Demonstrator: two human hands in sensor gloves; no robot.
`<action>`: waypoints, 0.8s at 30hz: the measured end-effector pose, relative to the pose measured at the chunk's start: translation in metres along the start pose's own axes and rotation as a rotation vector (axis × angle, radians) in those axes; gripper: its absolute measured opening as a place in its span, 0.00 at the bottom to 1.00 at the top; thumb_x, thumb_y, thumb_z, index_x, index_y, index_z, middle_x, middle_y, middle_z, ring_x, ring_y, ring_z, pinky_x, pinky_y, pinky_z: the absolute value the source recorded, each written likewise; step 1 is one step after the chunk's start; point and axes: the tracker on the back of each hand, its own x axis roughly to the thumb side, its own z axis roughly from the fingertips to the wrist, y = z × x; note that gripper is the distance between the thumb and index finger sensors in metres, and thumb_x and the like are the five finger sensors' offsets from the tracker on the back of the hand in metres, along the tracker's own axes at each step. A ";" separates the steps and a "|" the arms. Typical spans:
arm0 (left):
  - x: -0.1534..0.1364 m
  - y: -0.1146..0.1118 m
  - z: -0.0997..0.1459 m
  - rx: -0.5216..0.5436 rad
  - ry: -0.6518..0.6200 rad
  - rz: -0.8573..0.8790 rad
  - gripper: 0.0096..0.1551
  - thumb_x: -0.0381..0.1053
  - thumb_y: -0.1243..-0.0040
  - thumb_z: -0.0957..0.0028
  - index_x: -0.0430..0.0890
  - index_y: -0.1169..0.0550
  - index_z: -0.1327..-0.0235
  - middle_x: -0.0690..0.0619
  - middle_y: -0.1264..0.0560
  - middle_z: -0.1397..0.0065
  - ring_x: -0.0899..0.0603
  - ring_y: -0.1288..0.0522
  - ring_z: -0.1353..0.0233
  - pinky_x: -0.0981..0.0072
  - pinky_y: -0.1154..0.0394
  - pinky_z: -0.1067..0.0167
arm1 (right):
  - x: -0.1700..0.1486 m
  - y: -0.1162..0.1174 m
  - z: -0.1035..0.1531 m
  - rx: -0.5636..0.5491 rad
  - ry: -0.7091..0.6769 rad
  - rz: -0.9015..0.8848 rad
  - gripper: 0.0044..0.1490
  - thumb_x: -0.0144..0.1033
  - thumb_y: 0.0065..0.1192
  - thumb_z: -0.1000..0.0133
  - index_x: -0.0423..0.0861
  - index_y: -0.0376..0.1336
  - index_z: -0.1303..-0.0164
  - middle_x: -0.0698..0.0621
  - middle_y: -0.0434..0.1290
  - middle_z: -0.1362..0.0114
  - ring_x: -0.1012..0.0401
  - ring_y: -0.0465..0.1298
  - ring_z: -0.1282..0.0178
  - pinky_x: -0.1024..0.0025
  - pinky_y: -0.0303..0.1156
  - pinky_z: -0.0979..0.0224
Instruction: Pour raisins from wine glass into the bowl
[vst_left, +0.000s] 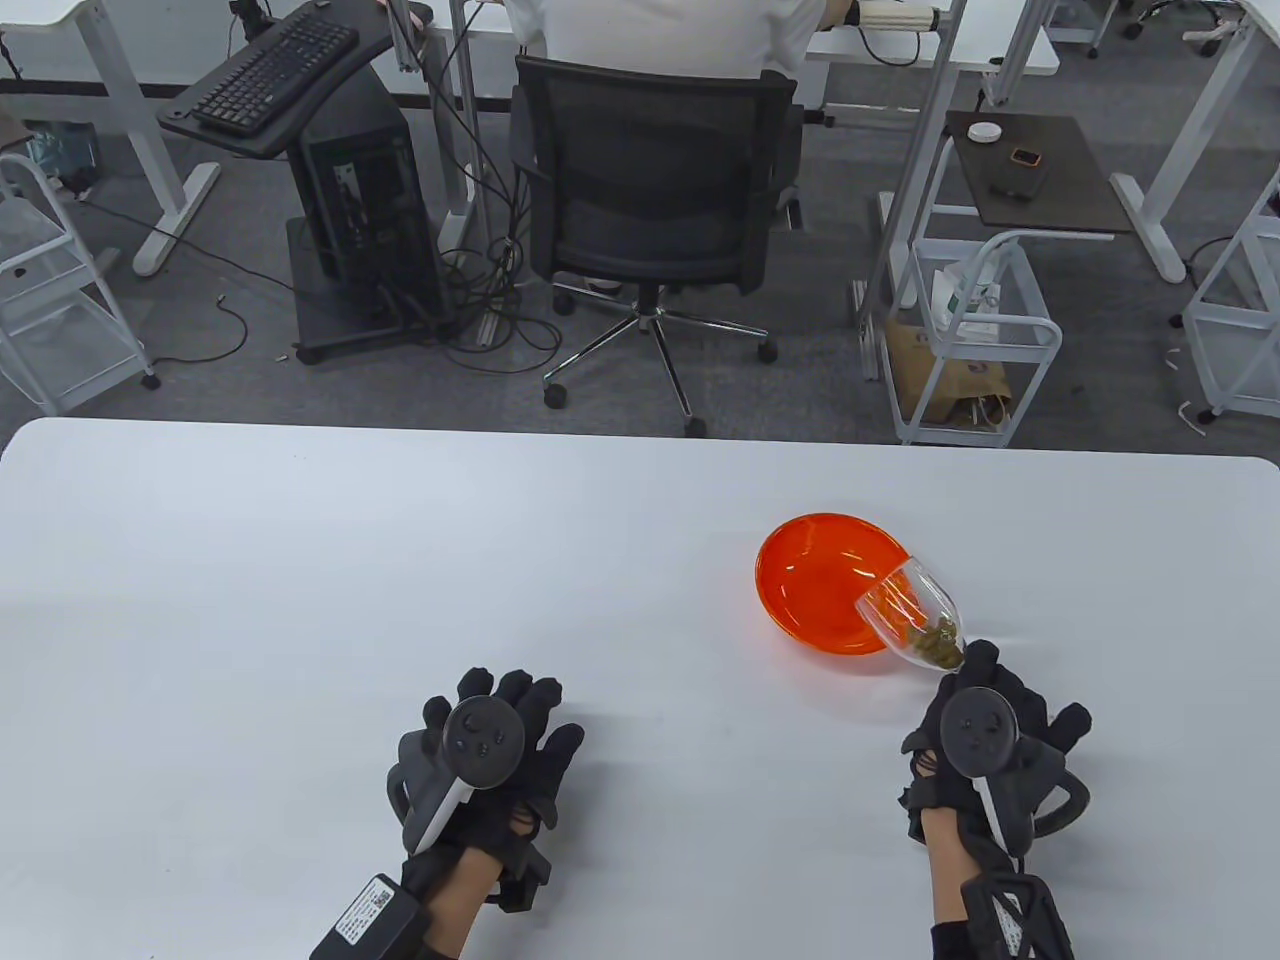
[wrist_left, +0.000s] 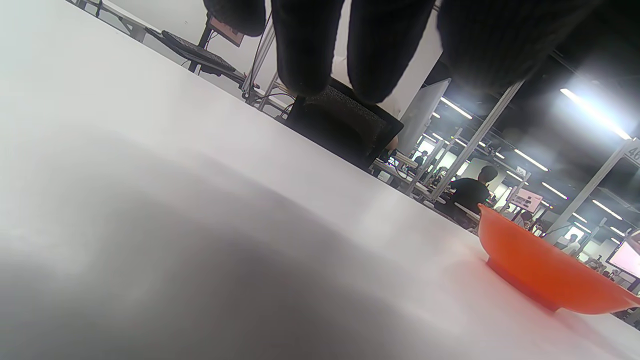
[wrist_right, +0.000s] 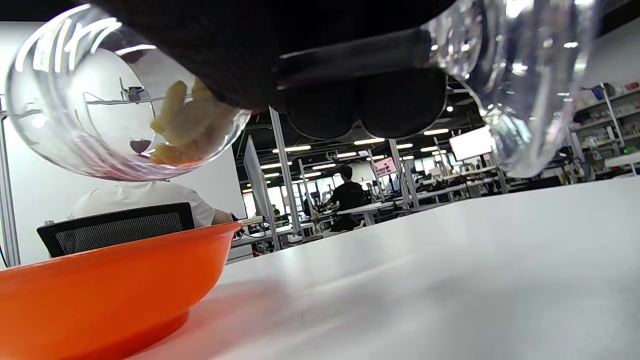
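An orange bowl (vst_left: 815, 590) stands on the white table right of centre; it also shows in the left wrist view (wrist_left: 540, 270) and the right wrist view (wrist_right: 100, 295). My right hand (vst_left: 985, 740) grips a clear wine glass (vst_left: 915, 620) by its stem, tilted with the mouth over the bowl's near right rim. Greenish raisins (vst_left: 940, 645) lie in the lower part of the glass; in the right wrist view the raisins (wrist_right: 185, 125) sit inside the glass bowl (wrist_right: 75, 110) above the orange rim. My left hand (vst_left: 490, 745) rests flat on the table, holding nothing.
The white table (vst_left: 300, 600) stretches wide to the left and front. Beyond its far edge stand an office chair (vst_left: 655, 190), a computer cart (vst_left: 340, 200) and white wire racks (vst_left: 975, 340).
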 end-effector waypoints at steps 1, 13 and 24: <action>0.000 0.000 0.000 -0.001 0.001 -0.004 0.38 0.67 0.37 0.56 0.59 0.25 0.29 0.50 0.31 0.16 0.35 0.47 0.15 0.34 0.61 0.26 | 0.002 -0.001 0.001 -0.008 -0.012 0.011 0.29 0.33 0.67 0.41 0.41 0.65 0.30 0.38 0.75 0.32 0.37 0.73 0.37 0.24 0.40 0.25; -0.002 0.001 0.000 0.007 0.006 -0.012 0.38 0.67 0.37 0.56 0.59 0.25 0.29 0.50 0.31 0.16 0.35 0.48 0.15 0.34 0.61 0.26 | 0.015 -0.008 0.007 -0.074 -0.132 0.179 0.29 0.33 0.67 0.41 0.42 0.65 0.30 0.38 0.74 0.32 0.37 0.72 0.36 0.24 0.38 0.24; -0.004 0.001 0.000 0.011 0.008 -0.020 0.38 0.67 0.37 0.56 0.59 0.25 0.29 0.49 0.31 0.16 0.35 0.48 0.15 0.34 0.61 0.26 | 0.020 -0.009 0.011 -0.097 -0.180 0.266 0.29 0.33 0.68 0.41 0.42 0.65 0.30 0.38 0.74 0.31 0.37 0.72 0.35 0.25 0.38 0.24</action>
